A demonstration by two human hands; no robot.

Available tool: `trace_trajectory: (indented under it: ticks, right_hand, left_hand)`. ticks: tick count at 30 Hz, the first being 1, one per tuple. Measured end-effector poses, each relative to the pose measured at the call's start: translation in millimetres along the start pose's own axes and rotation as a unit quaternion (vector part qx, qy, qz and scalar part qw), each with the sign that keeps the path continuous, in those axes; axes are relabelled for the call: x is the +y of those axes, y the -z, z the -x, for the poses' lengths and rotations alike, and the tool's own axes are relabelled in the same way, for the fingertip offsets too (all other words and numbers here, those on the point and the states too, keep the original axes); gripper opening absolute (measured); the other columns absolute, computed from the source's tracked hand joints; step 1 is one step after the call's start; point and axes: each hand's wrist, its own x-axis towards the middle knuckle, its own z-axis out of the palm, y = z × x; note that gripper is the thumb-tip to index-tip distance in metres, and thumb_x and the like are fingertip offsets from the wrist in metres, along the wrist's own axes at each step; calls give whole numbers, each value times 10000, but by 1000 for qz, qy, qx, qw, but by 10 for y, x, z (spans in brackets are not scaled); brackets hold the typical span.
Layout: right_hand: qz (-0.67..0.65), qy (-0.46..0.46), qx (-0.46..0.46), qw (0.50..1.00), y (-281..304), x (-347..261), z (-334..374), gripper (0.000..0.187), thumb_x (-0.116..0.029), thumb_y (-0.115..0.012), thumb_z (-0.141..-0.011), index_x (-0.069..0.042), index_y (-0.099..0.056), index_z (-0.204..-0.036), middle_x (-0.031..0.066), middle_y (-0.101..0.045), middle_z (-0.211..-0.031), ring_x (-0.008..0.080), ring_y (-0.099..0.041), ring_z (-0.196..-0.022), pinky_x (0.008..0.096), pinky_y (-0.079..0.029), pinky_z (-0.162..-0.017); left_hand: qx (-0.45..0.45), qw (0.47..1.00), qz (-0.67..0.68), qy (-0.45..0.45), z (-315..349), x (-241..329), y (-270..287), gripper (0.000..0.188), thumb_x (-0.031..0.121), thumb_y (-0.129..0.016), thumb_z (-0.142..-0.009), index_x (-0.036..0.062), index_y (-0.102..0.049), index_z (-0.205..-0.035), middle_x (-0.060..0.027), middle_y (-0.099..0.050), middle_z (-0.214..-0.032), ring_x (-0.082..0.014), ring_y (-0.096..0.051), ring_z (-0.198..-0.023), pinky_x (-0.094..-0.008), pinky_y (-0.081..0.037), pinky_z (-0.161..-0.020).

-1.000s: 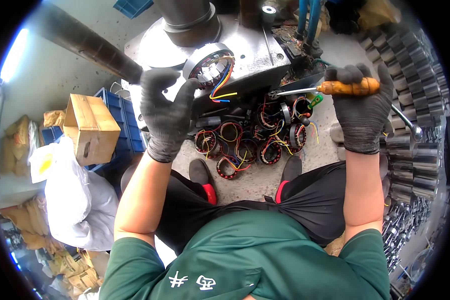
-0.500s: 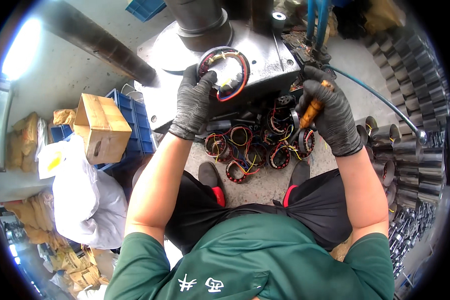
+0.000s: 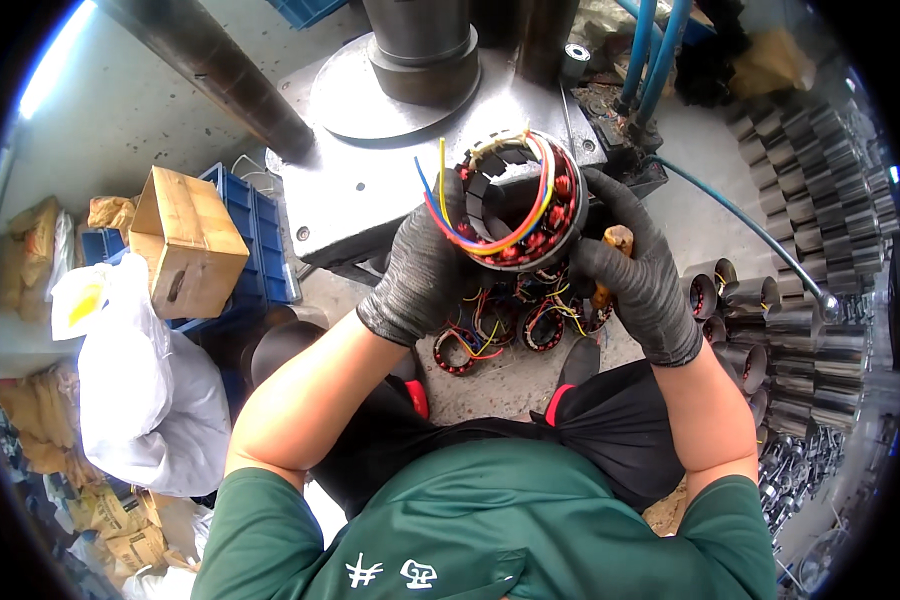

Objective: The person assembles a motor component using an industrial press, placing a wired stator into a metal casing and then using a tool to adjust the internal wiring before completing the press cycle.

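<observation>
Both my gloved hands hold up a motor stator (image 3: 567, 213), a dark metal ring with red-tipped windings inside. Its blue, red, yellow and white lead wires (image 3: 497, 247) loop over the near rim, with loose ends sticking up at the left. My left hand (image 3: 418, 268) is closed round the stator's left side, some fingers hidden behind it. Against the right side rests my right hand (image 3: 653, 290), which also keeps a tool with an orange handle (image 3: 618, 239) in its palm. The tool's working end is out of sight.
Ahead stands a press with a steel table (image 3: 335, 200) and a thick ram (image 3: 420, 50). More wired stators (image 3: 457, 352) lie on the floor between my feet. Metal sleeves (image 3: 830, 270) are stacked at right; a cardboard box (image 3: 192, 250) and white sack (image 3: 155, 400) stand left.
My left hand has brought the stator right and nearer, tilting it. My right hand has moved in to meet its right side, still holding the tool. The view has shifted slightly.
</observation>
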Motion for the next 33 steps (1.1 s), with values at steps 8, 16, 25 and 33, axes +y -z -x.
trace_trajectory:
  ticks: [8,16,25,33]
  right_hand:
    - [111,21,25,993,377,95,-201,346,-149,-826,-862,-32,-712,-1167,16,-708,-966,87,-655,-854,264,-563,-764]
    - [486,-69,152,858,1586,561,-676,667,-566,-770,-853,-6,-685,-1206,230,-749,-1057,356,-728,-985,433,-564,-900]
    - [541,-202,169,799,1999,1139,-705,589,-446,-787,-760,-35,-718,-1177,215,-765,-1083,348,-738,-1030,414,-571,-938]
    - [458,-7,77,885,1324,851,-647,467,-438,-705,-959,-21,-719,-1168,203,-764,-1055,340,-736,-975,418,-569,-871]
  left_hand:
    - [20,919,381,99,90,-85,57,754,633,-384,-1080,-11,-478,-1462,-145,-723,-1106,-228,-740,-956,-362,-623,-884]
    - [40,876,481,10,111,217,108,742,571,-567,-1042,-34,-474,-1463,-182,-638,-1306,-263,-666,-1197,-392,-615,-956]
    - [50,908,415,0,160,5,61,729,555,-535,-1070,-47,-492,-1479,-161,-637,-1373,-252,-595,-1293,-403,-424,-1155]
    - [0,879,474,54,142,108,106,676,558,-488,-1086,-9,-523,-1453,-125,-690,-1229,-198,-678,-1101,-335,-556,-975]
